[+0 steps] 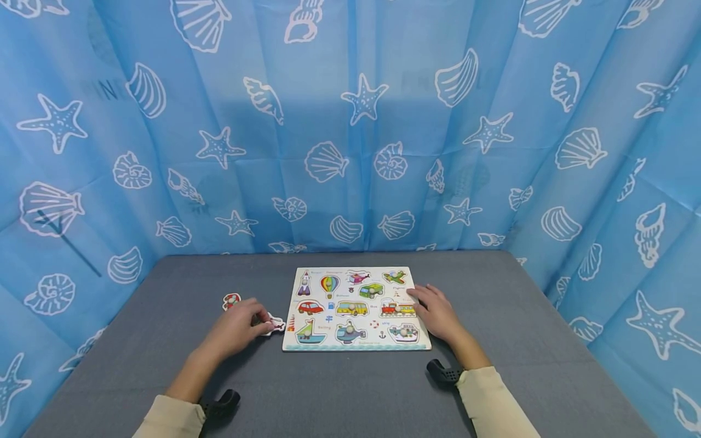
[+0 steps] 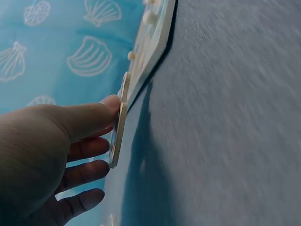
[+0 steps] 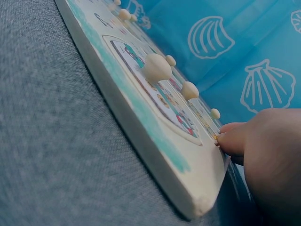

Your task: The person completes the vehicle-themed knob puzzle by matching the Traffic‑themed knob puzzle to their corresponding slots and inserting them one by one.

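A wooden knob puzzle board [image 1: 334, 322] lies flat on the grey table, with vehicle pieces such as a yellow bus [image 1: 352, 308] and a ship [image 1: 404, 333] in its recesses. Just left of the board, my left hand [image 1: 240, 328] pinches a flat white-edged puzzle piece [image 2: 118, 136] between thumb and fingers, tilted above the cloth. Its picture is mostly hidden; a second flat edge seems to overlap it. My right hand [image 1: 436, 313] rests along the board's right edge, fingertips touching the border beside the train piece [image 1: 398, 309]. In the right wrist view, the ship's round knob [image 3: 157, 68] stands out.
A small red piece [image 1: 231, 300] lies on the table behind my left hand. The grey tabletop [image 1: 328, 395] stretches in front of the board. A blue curtain [image 1: 350, 182] with white shells and starfish hangs behind the table and along its sides.
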